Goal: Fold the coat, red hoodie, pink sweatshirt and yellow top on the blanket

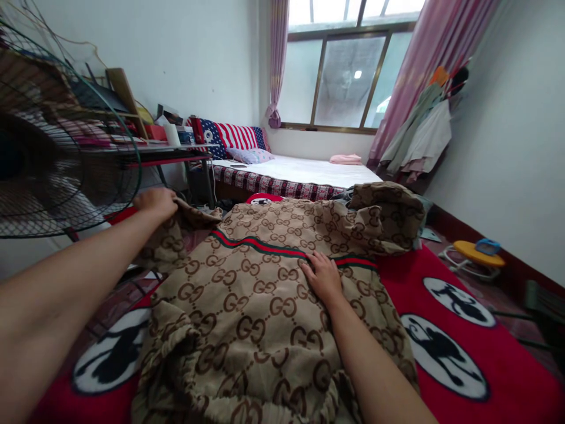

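A tan garment printed with brown interlocking letters and crossed by a red-and-green stripe lies spread over a red blanket. My left hand is closed round the garment's left sleeve at the far left. My right hand lies flat, fingers apart, on the garment's middle just below the stripe. The other sleeve is bunched up at the far right.
A standing fan fills the left edge, close to my left arm. Behind it a cluttered table holds boxes and a cup. A second bed lies under the window. Clothes hang at right; a yellow stool sits on the floor.
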`<action>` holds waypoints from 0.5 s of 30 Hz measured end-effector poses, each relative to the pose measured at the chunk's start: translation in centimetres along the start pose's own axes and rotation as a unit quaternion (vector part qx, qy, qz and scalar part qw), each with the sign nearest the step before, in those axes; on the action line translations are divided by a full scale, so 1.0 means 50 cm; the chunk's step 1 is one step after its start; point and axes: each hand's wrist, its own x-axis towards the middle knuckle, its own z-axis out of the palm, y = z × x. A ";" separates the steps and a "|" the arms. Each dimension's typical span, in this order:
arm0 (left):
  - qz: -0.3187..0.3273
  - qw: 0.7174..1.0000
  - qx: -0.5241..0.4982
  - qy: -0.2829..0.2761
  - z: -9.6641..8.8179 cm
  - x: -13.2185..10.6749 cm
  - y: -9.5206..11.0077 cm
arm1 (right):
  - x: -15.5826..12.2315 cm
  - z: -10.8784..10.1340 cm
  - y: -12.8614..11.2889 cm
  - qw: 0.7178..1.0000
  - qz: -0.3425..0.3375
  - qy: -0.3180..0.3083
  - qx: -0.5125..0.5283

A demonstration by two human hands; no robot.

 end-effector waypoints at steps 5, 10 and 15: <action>0.225 0.971 -0.057 0.058 -0.010 -0.003 0.253 | -0.001 -0.001 0.008 0.999 -0.011 0.014 0.037; 0.522 0.840 -0.086 -0.121 0.139 -0.245 0.362 | 0.001 0.002 0.020 0.987 -0.014 0.084 0.138; 0.590 0.734 -0.067 -0.328 0.167 -0.392 0.260 | 0.000 -0.001 0.024 0.978 -0.023 0.099 0.181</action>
